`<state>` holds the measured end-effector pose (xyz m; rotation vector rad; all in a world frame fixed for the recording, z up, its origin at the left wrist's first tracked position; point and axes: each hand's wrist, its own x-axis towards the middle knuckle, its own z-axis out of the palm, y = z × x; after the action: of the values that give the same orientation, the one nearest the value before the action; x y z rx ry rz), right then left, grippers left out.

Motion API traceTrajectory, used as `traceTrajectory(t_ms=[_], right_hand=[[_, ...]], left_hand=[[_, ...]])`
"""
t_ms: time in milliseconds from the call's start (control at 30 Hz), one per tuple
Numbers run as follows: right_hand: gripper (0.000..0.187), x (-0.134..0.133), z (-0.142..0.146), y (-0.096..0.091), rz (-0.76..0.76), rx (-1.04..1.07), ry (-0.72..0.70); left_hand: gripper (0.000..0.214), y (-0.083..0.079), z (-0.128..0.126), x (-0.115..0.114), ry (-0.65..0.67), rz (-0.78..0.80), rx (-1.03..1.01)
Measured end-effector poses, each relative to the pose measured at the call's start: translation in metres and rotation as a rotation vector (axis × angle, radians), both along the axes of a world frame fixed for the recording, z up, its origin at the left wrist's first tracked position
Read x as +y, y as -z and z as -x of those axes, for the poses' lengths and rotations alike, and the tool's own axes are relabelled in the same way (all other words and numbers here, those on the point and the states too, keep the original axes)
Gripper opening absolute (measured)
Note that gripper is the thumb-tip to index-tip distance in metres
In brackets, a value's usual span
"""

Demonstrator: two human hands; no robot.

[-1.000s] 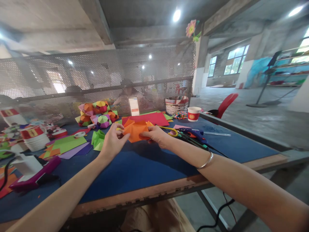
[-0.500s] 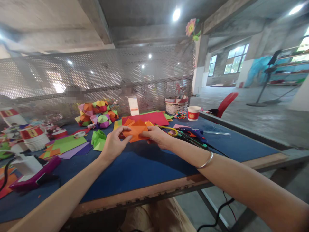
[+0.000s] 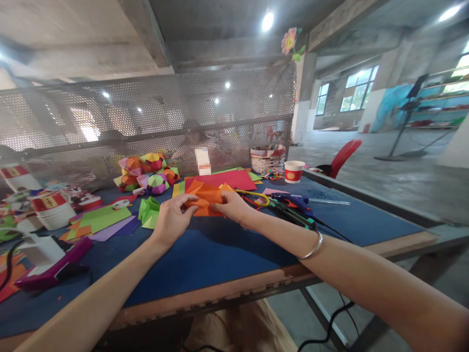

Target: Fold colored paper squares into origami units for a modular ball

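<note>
A folded orange paper piece [image 3: 206, 201] is held between both my hands just above the blue table mat [image 3: 205, 254]. My left hand [image 3: 172, 219] pinches its left edge with thumb and fingers closed. Fingers of my right hand [image 3: 234, 208] press on its right side, and a silver bangle circles that wrist. Behind the paper lies a red sheet [image 3: 227, 179] with more orange pieces on it.
Colourful paper balls [image 3: 148, 172] sit at the back by a perforated metal screen [image 3: 146, 117]. Yellow-handled scissors [image 3: 258, 197], a glue gun [image 3: 293, 205], a red paper cup [image 3: 294, 172] and a basket [image 3: 268, 159] lie right. Green folded pieces [image 3: 149, 212], loose sheets and stacked cups [image 3: 53, 208] lie left.
Both hands have lowered the orange paper slightly toward the mat and closed in on it, flattening its fold. The rest of the table is unchanged.
</note>
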<state>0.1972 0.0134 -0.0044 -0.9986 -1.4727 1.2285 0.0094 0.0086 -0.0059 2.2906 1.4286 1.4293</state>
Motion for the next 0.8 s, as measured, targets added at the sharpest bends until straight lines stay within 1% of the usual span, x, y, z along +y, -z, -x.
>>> traceTrajectory(t_ms=[100,200,300,333,433,500,667,800], right_hand=[[0.019,-0.005,0.0,-0.003,-0.013,-0.039,0.018],[0.018,-0.004,-0.001,-0.002,-0.037,-0.097,0.007],[0.009,0.001,-0.001,0.003,-0.055,-0.141,0.011],[0.009,0.003,-0.002,0.005,-0.066,-0.153,0.024],[0.021,0.008,-0.002,0.009,-0.091,-0.193,0.06],[0.019,0.009,-0.001,0.01,-0.091,-0.211,0.064],[0.012,0.008,-0.001,0.008,-0.061,-0.197,0.072],[0.018,0.006,0.0,0.005,-0.037,-0.173,0.061]], left_hand=[[0.021,0.0,0.001,0.002,-0.014,-0.035,0.034],[0.018,0.001,0.001,0.003,-0.002,-0.07,0.062],[0.017,0.002,0.002,0.004,0.011,-0.101,0.081],[0.017,0.003,0.002,0.005,0.016,-0.112,0.088],[0.016,0.004,0.001,0.004,0.028,-0.141,0.113],[0.017,0.004,0.001,0.003,0.025,-0.158,0.13],[0.019,0.003,0.0,0.0,0.004,-0.177,0.155],[0.018,0.002,0.0,0.0,-0.004,-0.188,0.157]])
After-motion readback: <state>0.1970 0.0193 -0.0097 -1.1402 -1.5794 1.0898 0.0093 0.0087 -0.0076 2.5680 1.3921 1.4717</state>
